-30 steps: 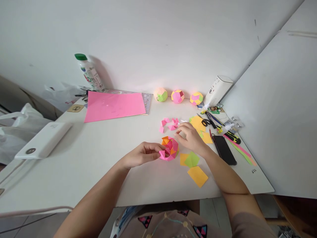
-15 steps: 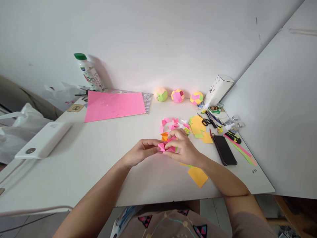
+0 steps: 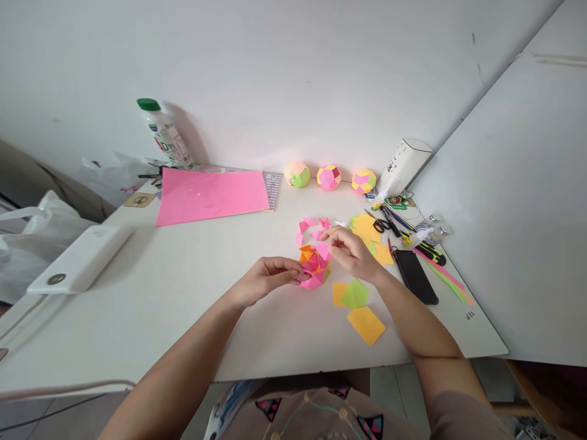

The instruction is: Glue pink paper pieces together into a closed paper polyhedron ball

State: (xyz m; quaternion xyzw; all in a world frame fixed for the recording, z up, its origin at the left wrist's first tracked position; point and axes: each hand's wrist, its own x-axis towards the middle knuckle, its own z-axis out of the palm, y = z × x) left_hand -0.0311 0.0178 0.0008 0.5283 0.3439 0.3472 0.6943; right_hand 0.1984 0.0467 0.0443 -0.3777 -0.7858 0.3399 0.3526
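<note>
My left hand (image 3: 274, 278) pinches the left edge of a part-built folded paper model (image 3: 313, 280). It is pink and orange with a bit of green and rests on the table. Just above its right side, my right hand (image 3: 352, 252) has its fingertips closed at a pink folded paper piece (image 3: 323, 251). Whether that piece touches the model is hard to tell. Behind the hands lie more loose pink folded pieces (image 3: 304, 225), some partly covered by my right hand. Orange paper (image 3: 367, 325) and green paper (image 3: 356, 294) squares lie to the near right.
Three finished paper balls (image 3: 329, 177) line the wall. At right are scissors (image 3: 381, 226), a phone (image 3: 416, 277), a cutter (image 3: 431, 253), a small white bottle (image 3: 418, 237) and orange sheets (image 3: 365, 229). At left are a pink sheet (image 3: 213, 194), a bottle (image 3: 167, 135) and a white device (image 3: 80, 260).
My right hand has moved up and right from my left fingers, with a pink piece at its fingertips. The model and the green square now show more. My left hand has barely moved.
</note>
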